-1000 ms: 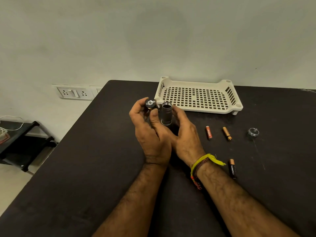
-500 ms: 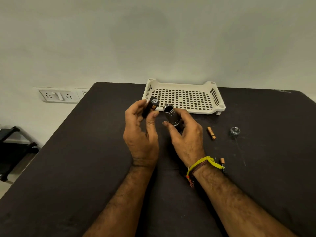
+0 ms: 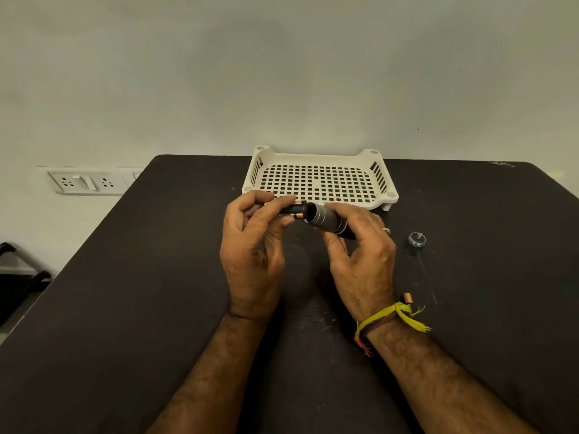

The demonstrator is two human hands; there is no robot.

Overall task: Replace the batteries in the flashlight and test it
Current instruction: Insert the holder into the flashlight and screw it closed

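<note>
L hand (image 3: 250, 249) grips battery holder (image 3: 293, 210), R hand (image 3: 360, 255) flashlight body (image 3: 329, 220) (dark table (image 3: 141, 292), pale wall).

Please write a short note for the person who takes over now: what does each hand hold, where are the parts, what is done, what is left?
Left hand: holds the battery holder, loaded with cells, its end at the open mouth of the tube.
Right hand: grips the flashlight body, lying sideways above the table.
Tail cap: on the table, right of the hands.
One loose battery: by the right wrist.
Done: holder filled.
Left: push holder in, screw the cap on, test the light.
</note>
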